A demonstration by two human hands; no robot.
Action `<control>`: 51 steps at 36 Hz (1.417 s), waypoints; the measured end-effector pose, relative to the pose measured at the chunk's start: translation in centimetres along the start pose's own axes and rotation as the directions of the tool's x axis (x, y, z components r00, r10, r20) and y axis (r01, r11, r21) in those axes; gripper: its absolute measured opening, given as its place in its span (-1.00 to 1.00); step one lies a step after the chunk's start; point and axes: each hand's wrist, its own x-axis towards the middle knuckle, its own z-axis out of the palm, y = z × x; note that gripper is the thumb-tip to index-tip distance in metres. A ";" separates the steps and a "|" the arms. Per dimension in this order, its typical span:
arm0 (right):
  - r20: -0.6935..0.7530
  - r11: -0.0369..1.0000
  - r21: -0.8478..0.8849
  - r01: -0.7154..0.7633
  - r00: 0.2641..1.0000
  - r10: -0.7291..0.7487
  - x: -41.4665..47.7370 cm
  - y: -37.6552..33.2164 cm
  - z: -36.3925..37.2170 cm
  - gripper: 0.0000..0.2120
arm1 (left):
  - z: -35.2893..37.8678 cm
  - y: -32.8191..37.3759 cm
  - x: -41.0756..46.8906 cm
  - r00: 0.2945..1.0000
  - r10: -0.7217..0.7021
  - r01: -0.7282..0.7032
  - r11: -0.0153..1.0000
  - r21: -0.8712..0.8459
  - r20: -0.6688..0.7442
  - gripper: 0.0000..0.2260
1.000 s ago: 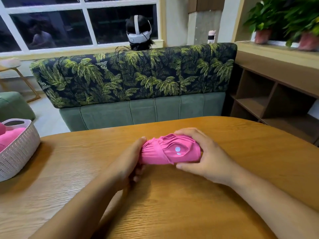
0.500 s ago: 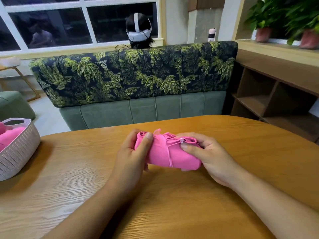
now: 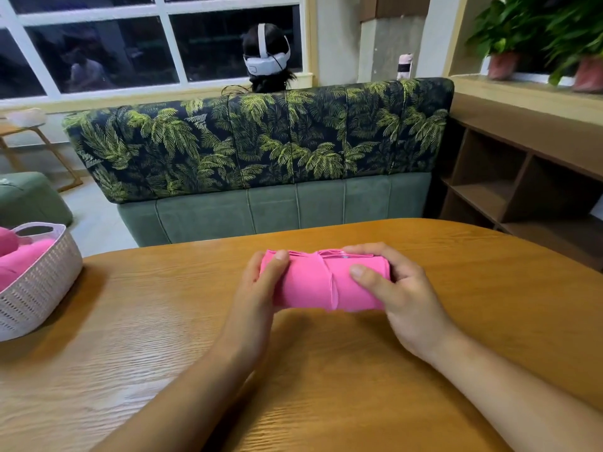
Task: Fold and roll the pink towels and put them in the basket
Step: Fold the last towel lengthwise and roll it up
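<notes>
A rolled pink towel [image 3: 313, 282] lies crosswise at the middle of the wooden table [image 3: 163, 321], a loose hem strip running over its middle. My left hand [image 3: 257, 295] grips its left end, thumb on top. My right hand [image 3: 401, 295] grips the right end, thumb pressed on the front and fingers curled over the back. The white woven basket [image 3: 39, 288] stands at the table's left edge with pink towels [image 3: 23, 256] inside it.
A sofa with a palm-leaf back [image 3: 261, 141] stands just behind the table. A person wearing a white headset [image 3: 266, 60] sits beyond it. Wooden shelves [image 3: 509, 190] stand at the right, potted plants [image 3: 538, 34] above them. A green stool [image 3: 29, 197] is at far left.
The roll has turned in my hands from showing its coiled end to lying flat and sideways. Both hands have shifted out to grip its two ends.
</notes>
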 end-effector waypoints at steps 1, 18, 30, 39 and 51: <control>0.000 0.997 0.072 -0.041 0.999 0.041 -0.1 -0.1 0.2 -0.78 | 0.1 -0.1 -0.2 0.999 0.041 -0.041 0.999 -0.011 -0.008 -0.62; 0.140 0.994 -0.012 -0.110 0.984 0.110 -1.6 -0.2 2.8 -0.55 | -2.1 -0.3 -0.7 0.966 0.012 -0.011 1.000 0.005 -0.259 -0.72; 0.128 0.994 0.064 -0.092 0.988 0.084 -3.8 -0.5 15.0 -0.66 | -16.1 2.5 -7.0 0.925 0.336 -0.206 0.834 0.512 -0.175 -0.66; 0.181 0.974 0.149 -0.172 0.973 0.144 -2.7 1.3 26.2 -0.66 | -26.9 5.8 -9.8 0.832 0.514 -0.238 0.669 0.704 -0.207 -0.80; 0.188 0.884 0.356 -0.303 0.950 0.250 0.8 5.0 32.6 -0.54 | -35.6 4.0 -6.7 0.812 0.515 0.172 0.235 0.957 -0.273 -0.41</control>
